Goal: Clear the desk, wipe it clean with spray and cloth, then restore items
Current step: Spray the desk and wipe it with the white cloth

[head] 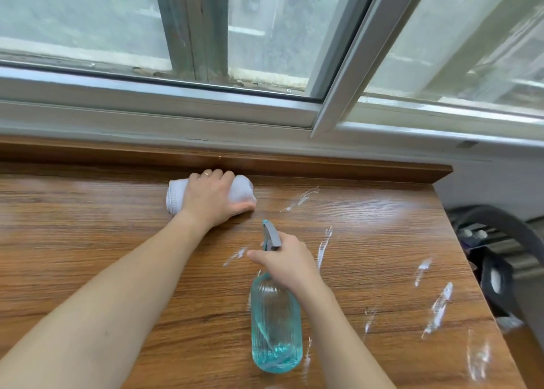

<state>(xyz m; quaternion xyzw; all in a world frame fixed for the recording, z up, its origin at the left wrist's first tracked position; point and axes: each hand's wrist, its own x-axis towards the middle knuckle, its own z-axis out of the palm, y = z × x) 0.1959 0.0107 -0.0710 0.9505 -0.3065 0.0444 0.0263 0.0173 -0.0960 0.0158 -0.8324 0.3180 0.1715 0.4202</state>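
A wooden desk (88, 241) fills the lower view. My left hand (210, 195) lies on top of a bunched white cloth (176, 195) near the desk's back edge, fingers curled over it and thumb at its right side. My right hand (290, 263) grips the neck of a teal ribbed spray bottle (275, 324) with a grey trigger head (270, 235); the index finger points out to the left by the trigger. The bottle hangs tilted over the desk with a little blue liquid at its bottom. White streaks (438, 309) mark the desk's right part.
A raised wooden ledge (323, 168) runs along the desk's back, under a sliding window frame (176, 106). Past the desk's right edge stands a dark chair or bag (500, 271). More white smears (300, 198) lie just right of the cloth.
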